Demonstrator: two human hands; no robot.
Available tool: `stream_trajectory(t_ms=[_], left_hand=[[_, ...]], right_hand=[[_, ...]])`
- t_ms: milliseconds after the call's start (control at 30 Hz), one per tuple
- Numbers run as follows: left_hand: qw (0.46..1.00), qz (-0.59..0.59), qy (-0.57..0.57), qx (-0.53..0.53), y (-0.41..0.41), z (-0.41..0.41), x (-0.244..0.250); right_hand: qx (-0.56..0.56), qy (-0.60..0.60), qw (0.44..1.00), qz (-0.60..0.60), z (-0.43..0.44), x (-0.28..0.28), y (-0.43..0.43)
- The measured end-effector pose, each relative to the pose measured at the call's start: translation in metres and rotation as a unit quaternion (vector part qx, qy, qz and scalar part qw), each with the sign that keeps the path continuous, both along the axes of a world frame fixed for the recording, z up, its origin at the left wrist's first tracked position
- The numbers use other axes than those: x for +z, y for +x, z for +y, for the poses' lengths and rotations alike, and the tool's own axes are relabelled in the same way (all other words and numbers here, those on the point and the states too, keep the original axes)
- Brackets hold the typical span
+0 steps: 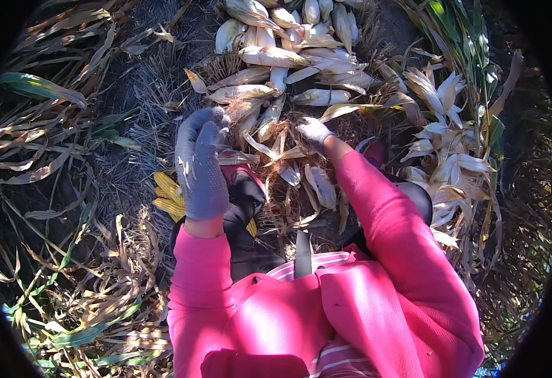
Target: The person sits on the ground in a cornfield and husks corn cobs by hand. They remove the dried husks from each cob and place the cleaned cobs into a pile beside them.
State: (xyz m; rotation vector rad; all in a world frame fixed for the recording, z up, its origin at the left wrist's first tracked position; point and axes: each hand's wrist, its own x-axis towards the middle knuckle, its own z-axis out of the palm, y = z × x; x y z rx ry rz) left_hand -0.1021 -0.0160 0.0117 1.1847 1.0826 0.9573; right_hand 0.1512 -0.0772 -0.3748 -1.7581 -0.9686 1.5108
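Note:
My left hand (202, 165), in a grey knitted glove with pale shreds stuck to it, is raised at the left edge of the husked corn pile (276, 55). Its fingers are bent, the thumb is apart from them, and no object shows in it. My right hand (313, 132), gloved too, is curled low beside reddish corn silk (283, 130) and loose husk strips (292, 153). Its fingertips are turned away, so any grip is hidden. An unhusked ear (321, 185) lies below it. Bare yellow cobs (169, 194) lie left of my left forearm.
Peeled pale husks (446, 175) are heaped along the right, by standing green and dry corn leaves (474, 56). Dry stalks and leaves (44, 118) cover the ground at left. My shoes (242, 172) flank the husk litter. Straw (138, 90) lies on the soil.

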Motion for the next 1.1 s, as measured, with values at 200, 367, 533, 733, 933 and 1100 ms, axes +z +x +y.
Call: stream_trajectory(t_ms=[200, 367, 533, 733, 933, 1100], left_hand=[[0.997, -0.010, -0.071, 0.030, 0.000, 0.021, -0.012], [0.994, -0.013, -0.108, 0.009, -0.007, 0.019, -0.019], [0.990, 0.017, -0.127, -0.053, 0.000, 0.016, -0.013], [0.987, 0.108, -0.078, -0.087, -0.001, 0.005, -0.015], [0.969, 0.112, -0.068, -0.209, 0.017, -0.025, -0.065], [0.938, 0.125, 0.057, -0.319, 0.034, -0.045, -0.090]], right_hand=[[-0.092, -0.096, 0.986, -0.105, 0.037, -0.033, -0.074], [-0.133, -0.327, 0.924, -0.144, 0.080, 0.009, -0.128], [-0.101, -0.320, 0.927, -0.166, 0.082, 0.006, -0.111], [-0.045, -0.163, 0.967, 0.189, -0.005, 0.084, -0.092], [0.107, 0.081, 0.990, 0.052, -0.044, 0.260, -0.068], [0.055, 0.129, 0.990, -0.006, -0.063, 0.323, -0.007]])
